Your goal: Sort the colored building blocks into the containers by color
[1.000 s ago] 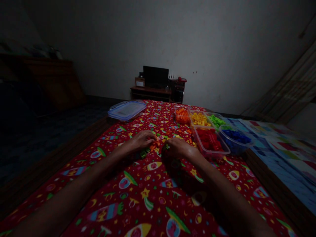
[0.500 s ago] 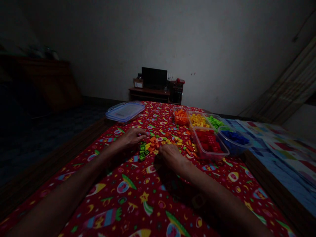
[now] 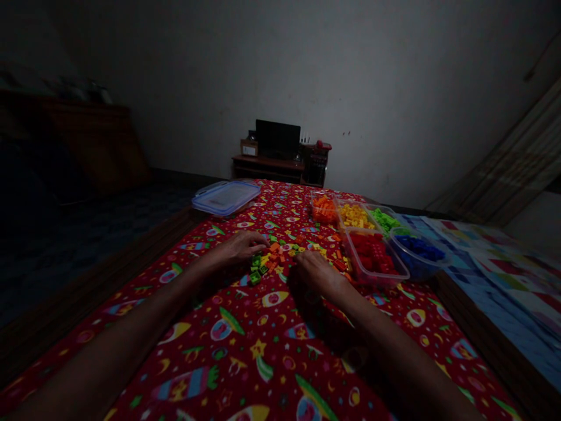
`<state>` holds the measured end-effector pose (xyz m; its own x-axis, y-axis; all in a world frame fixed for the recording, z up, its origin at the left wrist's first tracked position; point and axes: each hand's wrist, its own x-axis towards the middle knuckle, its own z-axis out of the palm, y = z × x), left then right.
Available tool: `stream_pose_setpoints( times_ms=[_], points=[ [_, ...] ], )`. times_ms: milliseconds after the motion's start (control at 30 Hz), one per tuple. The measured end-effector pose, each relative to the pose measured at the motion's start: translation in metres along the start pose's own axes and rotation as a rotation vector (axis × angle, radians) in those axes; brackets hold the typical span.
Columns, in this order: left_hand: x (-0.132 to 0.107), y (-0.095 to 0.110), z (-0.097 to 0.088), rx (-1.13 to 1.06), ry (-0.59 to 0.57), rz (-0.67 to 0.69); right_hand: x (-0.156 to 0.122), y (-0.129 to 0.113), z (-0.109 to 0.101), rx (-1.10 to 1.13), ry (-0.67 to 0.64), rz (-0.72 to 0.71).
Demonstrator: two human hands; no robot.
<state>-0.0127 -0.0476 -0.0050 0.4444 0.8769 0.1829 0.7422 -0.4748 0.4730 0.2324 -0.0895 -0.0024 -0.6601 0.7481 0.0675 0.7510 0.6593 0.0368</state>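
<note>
Loose toy building bricks (image 3: 274,257) in green, yellow and orange lie in a scattered heap on a red patterned cloth (image 3: 245,362). My left hand (image 3: 243,245) is at the heap's left side, its bent fingers and thumb drawn together beside green and orange bricks. On the near right side, my right hand (image 3: 318,270) is closed with the knuckles up, next to yellow bricks. Its fingertips point down and are hidden. Whatever either hand holds is too small or covered to make out.
Right of the heap stand clear tubs of orange bricks (image 3: 324,209), yellow bricks (image 3: 355,216), green bricks (image 3: 384,221) and red bricks (image 3: 372,254), plus a round tub of blue bricks (image 3: 419,248). A blue-rimmed lid (image 3: 227,199) lies far left.
My right hand has moved slightly right, away from the heap's middle. My left fingers and thumb have come closer together at the bricks. The view has shifted a little.
</note>
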Motion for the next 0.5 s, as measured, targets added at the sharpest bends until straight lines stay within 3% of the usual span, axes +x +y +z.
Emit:
stream_pose_setpoints(
  times_ms=[367,500],
  points=[
    [-0.004,0.013,-0.001,0.014,-0.017,-0.032,-0.004,0.003,-0.008,-0.043,-0.011,-0.011],
    [-0.001,0.010,0.002,-0.004,-0.007,-0.040,-0.001,0.004,0.001,-0.025,0.018,-0.085]
  ],
)
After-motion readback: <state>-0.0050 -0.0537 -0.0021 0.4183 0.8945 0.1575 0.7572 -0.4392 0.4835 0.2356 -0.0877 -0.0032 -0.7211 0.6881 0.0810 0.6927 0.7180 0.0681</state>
